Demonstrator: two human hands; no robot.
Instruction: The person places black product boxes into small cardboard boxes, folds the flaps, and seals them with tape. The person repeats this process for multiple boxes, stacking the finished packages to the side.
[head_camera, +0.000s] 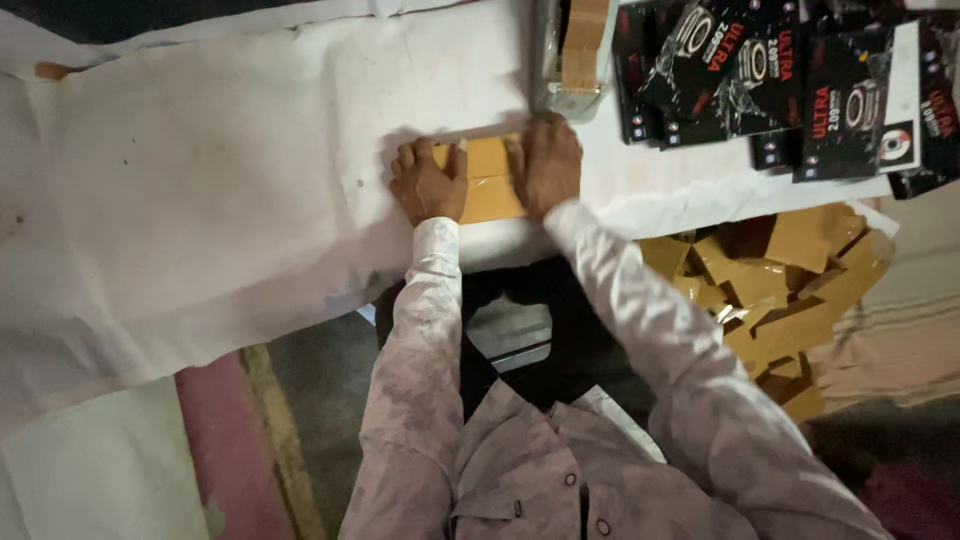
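A small flat parcel wrapped in brown tape (489, 180) lies on the white-covered table (230, 190), close to its front edge. My left hand (428, 183) presses down on the parcel's left end, fingers spread over its top. My right hand (545, 163) grips the right end, fingers curled over the far edge. Both sleeves are pale and patterned. Just beyond my right hand stands a tape dispenser (577, 55) with a roll of brown tape, a strip hanging from it.
Several black flat retail packs (790, 80) lie in a loose heap on the table at the back right. Below the table's right edge sits a pile of brown taped parcels (775, 300). A red and yellow floor strip (240, 440) shows lower left.
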